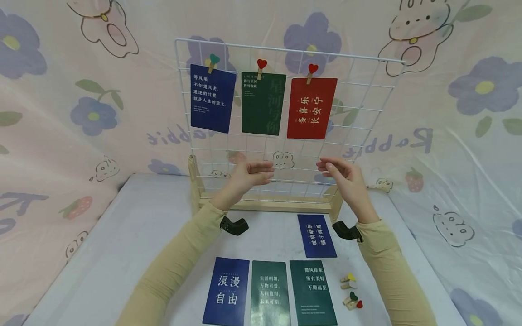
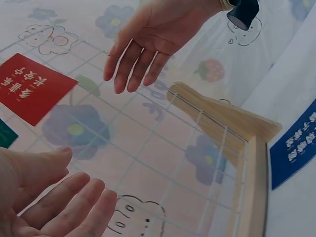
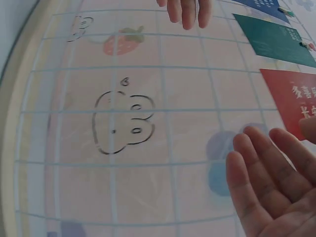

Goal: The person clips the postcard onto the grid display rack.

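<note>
Left hand (image 1: pixel 248 178) and right hand (image 1: pixel 345 182) are hovering empty, fingers loosely extended, before the wire grid (image 1: pixel 359 57); red card (image 1: pixel 312 108) is hanging above by one heart clip (image 1: pixel 312 69), probably risking a twist if brushed.

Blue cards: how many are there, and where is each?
3: a blue card leftmost on the grid, another lying before the stand, a third leftmost in the front row.
</note>
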`<state>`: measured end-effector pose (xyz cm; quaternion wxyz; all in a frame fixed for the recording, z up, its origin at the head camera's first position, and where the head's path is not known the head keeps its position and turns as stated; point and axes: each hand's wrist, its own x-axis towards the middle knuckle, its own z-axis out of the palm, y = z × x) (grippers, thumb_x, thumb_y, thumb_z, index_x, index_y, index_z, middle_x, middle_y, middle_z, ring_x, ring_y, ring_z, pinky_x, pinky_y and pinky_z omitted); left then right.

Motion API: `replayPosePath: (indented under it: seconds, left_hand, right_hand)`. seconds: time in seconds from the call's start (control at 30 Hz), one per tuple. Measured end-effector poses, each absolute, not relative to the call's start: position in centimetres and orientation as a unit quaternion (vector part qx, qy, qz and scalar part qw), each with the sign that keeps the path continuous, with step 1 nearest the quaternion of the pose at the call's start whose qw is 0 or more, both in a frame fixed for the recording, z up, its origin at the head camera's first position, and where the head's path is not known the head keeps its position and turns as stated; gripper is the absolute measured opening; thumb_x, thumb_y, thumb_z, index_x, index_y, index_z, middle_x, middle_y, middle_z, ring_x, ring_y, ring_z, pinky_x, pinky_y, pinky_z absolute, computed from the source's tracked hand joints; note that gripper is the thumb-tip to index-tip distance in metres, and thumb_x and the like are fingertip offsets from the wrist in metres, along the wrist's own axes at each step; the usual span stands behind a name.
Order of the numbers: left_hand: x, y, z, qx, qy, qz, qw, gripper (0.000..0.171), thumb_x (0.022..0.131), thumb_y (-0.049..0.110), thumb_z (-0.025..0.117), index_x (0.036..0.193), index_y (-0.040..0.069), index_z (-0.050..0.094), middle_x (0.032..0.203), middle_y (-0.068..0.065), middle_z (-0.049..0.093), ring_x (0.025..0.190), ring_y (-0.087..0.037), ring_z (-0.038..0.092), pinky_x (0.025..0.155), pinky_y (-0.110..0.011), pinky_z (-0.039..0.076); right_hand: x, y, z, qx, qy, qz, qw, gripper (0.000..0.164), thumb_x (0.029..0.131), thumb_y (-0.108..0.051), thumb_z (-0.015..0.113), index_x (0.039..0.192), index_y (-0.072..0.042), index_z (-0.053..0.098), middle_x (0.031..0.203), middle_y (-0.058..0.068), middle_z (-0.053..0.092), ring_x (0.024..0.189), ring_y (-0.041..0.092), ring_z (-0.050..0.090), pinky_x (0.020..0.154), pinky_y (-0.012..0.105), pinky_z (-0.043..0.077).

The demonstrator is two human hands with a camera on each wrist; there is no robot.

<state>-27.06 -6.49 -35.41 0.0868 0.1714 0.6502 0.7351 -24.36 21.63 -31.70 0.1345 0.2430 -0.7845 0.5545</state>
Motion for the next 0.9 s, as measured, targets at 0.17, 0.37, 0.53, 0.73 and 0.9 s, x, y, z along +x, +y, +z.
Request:
replayPosePath:
  seconds: [0.17, 0.37, 0.53, 0.73, 0.9]
  left_hand:
    - [-26.5, -6.5, -37.3, 0.153, 0.654, 0.731, 0.120, 0.033, 0.092, 0.004, 0.064, 0.124, 0.001, 0.060, 0.120, -0.014, 0.063, 0.110, -0.031, 0.060, 0.086, -0.033, 0.054]
    - [-25.8, -6.2, -39.9, 0.130, 0.644, 0.738, 0.156, 0.032, 0.096, 0.008, 0.058, 0.126, -0.004, 0.058, 0.125, -0.023, 0.058, 0.112, -0.034, 0.059, 0.090, -0.040, 0.052]
    - [-24.9, -5.2, -42.5, 0.104, 0.629, 0.745, 0.197, 0.032, 0.097, 0.011, 0.057, 0.124, -0.006, 0.058, 0.115, -0.020, 0.064, 0.109, -0.035, 0.061, 0.089, -0.043, 0.051]
    - [-24.0, -3.9, -44.8, 0.070, 0.619, 0.748, 0.230, 0.031, 0.097, 0.017, 0.059, 0.120, -0.003, 0.061, 0.111, -0.016, 0.066, 0.111, -0.038, 0.059, 0.086, -0.041, 0.054]
    - [-23.6, -3.1, -45.8, 0.050, 0.615, 0.745, 0.253, 0.038, 0.097, 0.018, 0.058, 0.126, -0.008, 0.056, 0.121, -0.025, 0.060, 0.113, -0.040, 0.056, 0.089, -0.044, 0.052]
  right_hand:
    - [-24.5, 23.2, -35.1, 0.224, -0.802, 0.542, 0.110, 0.030, 0.101, -0.010, 0.048, 0.124, 0.006, 0.057, 0.114, 0.025, 0.062, 0.102, 0.023, 0.062, 0.086, 0.023, 0.051]
    - [-23.9, 24.9, -38.0, 0.210, -0.811, 0.539, 0.085, 0.031, 0.102, -0.014, 0.047, 0.123, 0.007, 0.056, 0.112, 0.026, 0.062, 0.100, 0.025, 0.064, 0.084, 0.020, 0.051]
    - [-23.0, 26.2, -39.5, 0.196, -0.814, 0.544, 0.059, 0.034, 0.103, -0.014, 0.046, 0.125, 0.010, 0.053, 0.113, 0.028, 0.062, 0.100, 0.019, 0.064, 0.083, 0.020, 0.052]
    - [-22.2, 27.1, -40.5, 0.175, -0.827, 0.533, 0.034, 0.037, 0.103, -0.019, 0.046, 0.127, 0.008, 0.053, 0.115, 0.026, 0.061, 0.104, 0.022, 0.063, 0.085, 0.024, 0.052]
    - [-21.6, 27.7, -40.7, 0.165, -0.845, 0.509, 0.002, 0.036, 0.103, -0.022, 0.046, 0.127, 0.004, 0.054, 0.117, 0.021, 0.062, 0.107, 0.030, 0.060, 0.088, 0.029, 0.052]
